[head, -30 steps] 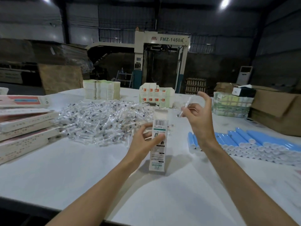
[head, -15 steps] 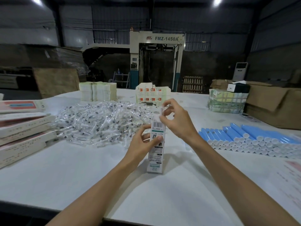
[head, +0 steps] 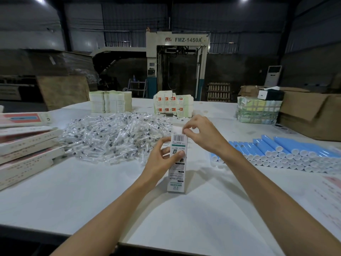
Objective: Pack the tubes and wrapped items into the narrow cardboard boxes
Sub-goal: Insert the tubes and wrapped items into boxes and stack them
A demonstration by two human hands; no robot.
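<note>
A narrow white cardboard box (head: 176, 174) with a barcode stands upright on the white table (head: 73, 196). My left hand (head: 162, 159) grips its middle from the left. Over the box's open top sits my right hand (head: 200, 133), its curled fingertips pinching at the rim; whatever they hold is hidden. A big heap of clear wrapped items (head: 114, 137) lies behind and to the left. Blue tubes (head: 280, 152) with white caps lie stacked to the right.
Flat red-and-white cartons (head: 25, 150) are piled at the left edge. Stacks of folded box blanks (head: 110, 101), (head: 173, 104) and a wrapped bundle (head: 258, 109) stand at the back. Brown cardboard boxes (head: 313, 115) sit at the far right. A printed sheet (head: 330, 196) lies near right.
My right hand, which held a wrapped item up to the right of the box, came down to the box's top. The wrapped item is no longer visible. My left hand kept its grip.
</note>
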